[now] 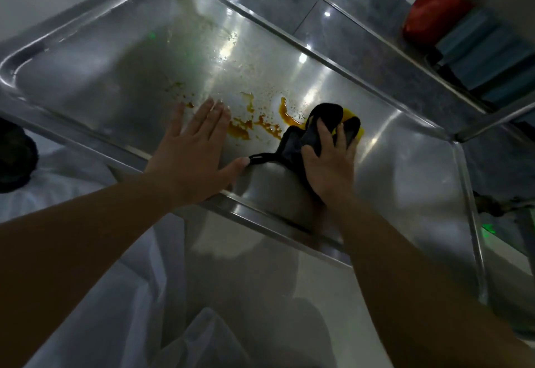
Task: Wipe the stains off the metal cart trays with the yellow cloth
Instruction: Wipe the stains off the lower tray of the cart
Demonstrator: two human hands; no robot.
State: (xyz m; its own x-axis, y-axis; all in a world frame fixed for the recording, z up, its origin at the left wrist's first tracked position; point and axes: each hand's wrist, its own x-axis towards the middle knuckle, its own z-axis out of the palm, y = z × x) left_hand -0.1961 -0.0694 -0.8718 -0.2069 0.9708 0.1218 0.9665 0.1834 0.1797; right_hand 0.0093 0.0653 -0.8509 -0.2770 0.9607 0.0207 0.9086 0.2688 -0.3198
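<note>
Your two bare arms are closest to the camera, coming in from 7 and 5 o'clock and reaching up to the shiny metal tray [86, 83] of the cart. Your left hand [191, 147] lies flat on the tray near its front rim, with the fingers straight and spread, holding nothing. Your right hand [327, 165] is bunched around the cloth [351, 115], squeezing it and pushing it down onto the metal. You can see only a little yellow of the cloth at 1 o'clock from your right hand; the rest looks black, and a thin black loop of it trails toward your left thumb.

Orange stains [257, 127] sit on the tray between your two hands, just beside the cloth at its 9 o'clock. Small orange dots and dry specks spread up the tray toward 12 o'clock. The tray is tipped in the picture and shows bright spots of light.

A second metal shelf [289, 266] shows lower down, near 6 o'clock. White fabric [86, 194] lies at 8 o'clock. The floor [333, 5] at 12 o'clock is dark, glossy tile. At 2 o'clock you can see something red [434, 8] and something blue [486, 57], too blurry to name
</note>
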